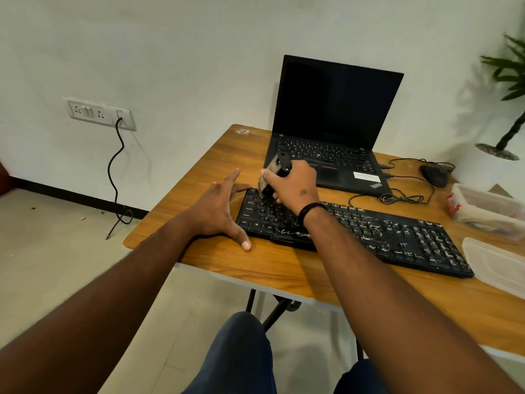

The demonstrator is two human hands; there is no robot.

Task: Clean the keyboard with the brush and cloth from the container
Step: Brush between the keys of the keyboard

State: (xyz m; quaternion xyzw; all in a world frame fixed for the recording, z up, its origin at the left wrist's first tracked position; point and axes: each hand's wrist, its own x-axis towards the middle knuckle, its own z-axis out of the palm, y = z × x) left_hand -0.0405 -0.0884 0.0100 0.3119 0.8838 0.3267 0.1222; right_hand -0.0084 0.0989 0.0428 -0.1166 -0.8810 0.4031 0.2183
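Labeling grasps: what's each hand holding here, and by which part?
Right hand grips the brush around its body, bristle end down on the keyboard. Left hand holds nothing; fingers spread at the keyboard's left end.

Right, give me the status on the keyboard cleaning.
Done: the container is open, its lid beside it, and the brush is out. In hand: the right hand grips the brush at the keyboard's left end while the left hand rests spread beside it. Left: white dust covers the keyboard's middle and right keys; no cloth is visible yet.
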